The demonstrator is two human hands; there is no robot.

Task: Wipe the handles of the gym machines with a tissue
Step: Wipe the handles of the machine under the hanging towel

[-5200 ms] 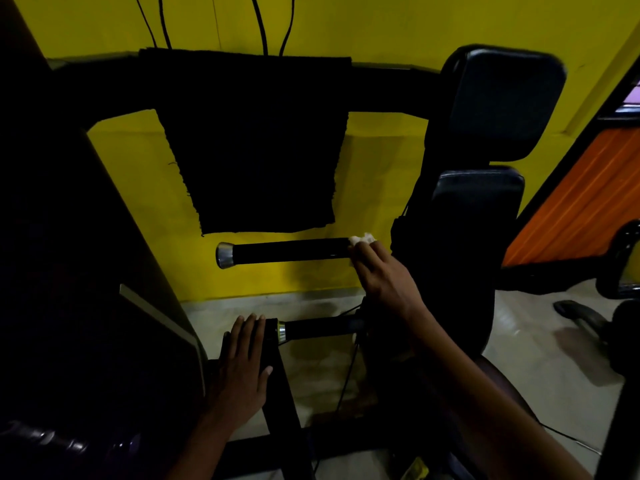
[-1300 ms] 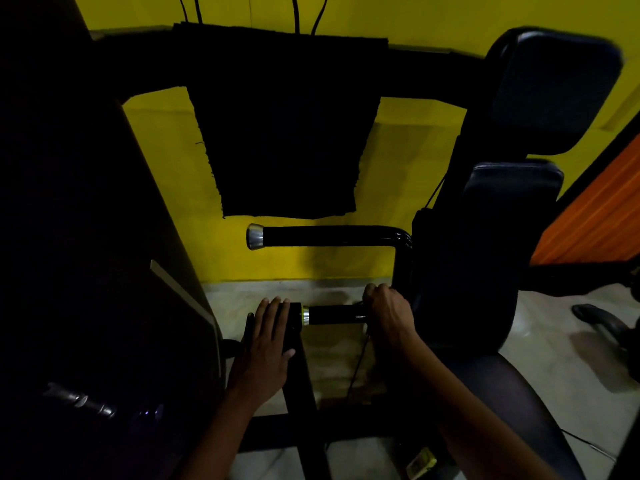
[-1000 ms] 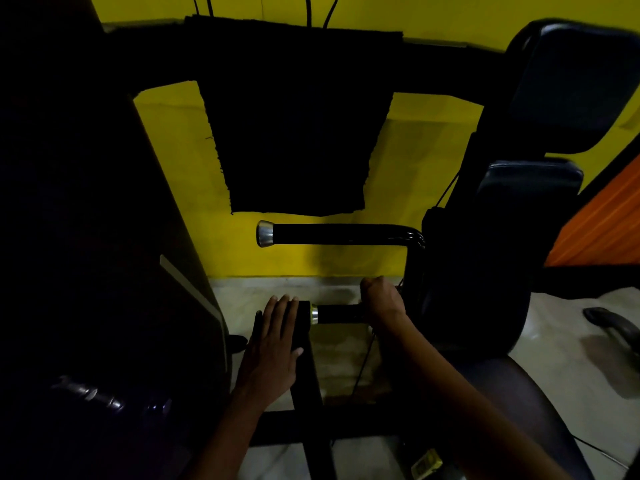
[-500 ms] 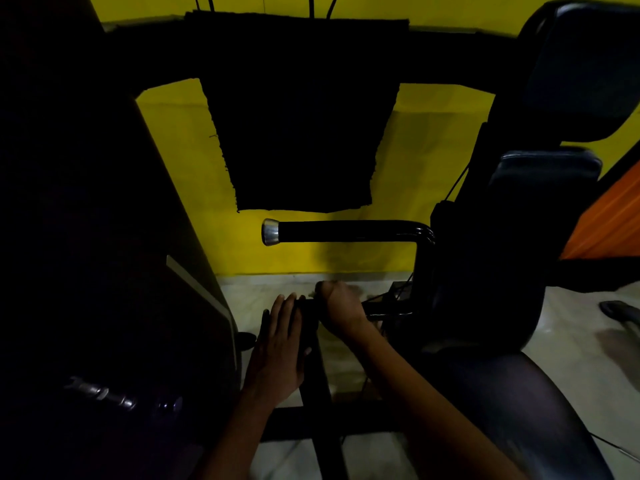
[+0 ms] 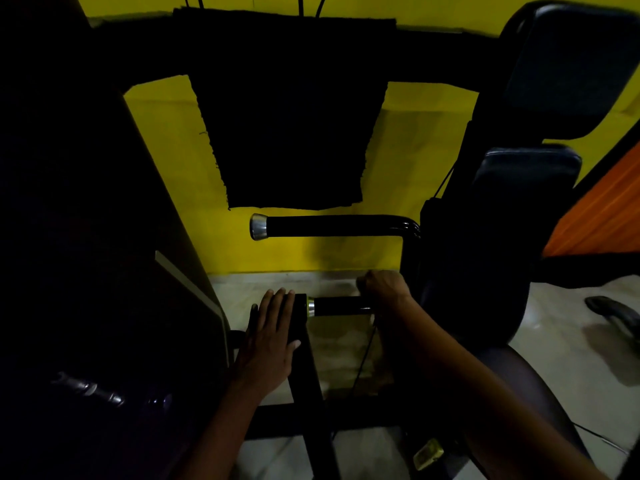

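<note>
Two black machine handles with silver end caps stick out to the left of the seat. The upper handle is bare. My right hand grips the lower handle at its right end, near the machine's upright. The tissue is hidden inside that fist; only a pale scrap shows under it. My left hand rests flat, fingers straight, on the black frame bar just left of the lower handle's cap.
A padded black seat and backrest stand on the right. A black mat hangs over the top bar against the yellow wall. A dark machine housing fills the left. An orange panel is far right. Pale tiled floor lies below.
My right hand slid left along the lower handle to its cap half a second ago, and has now slid back to the handle's right end. My left hand has stayed on the frame bar.
</note>
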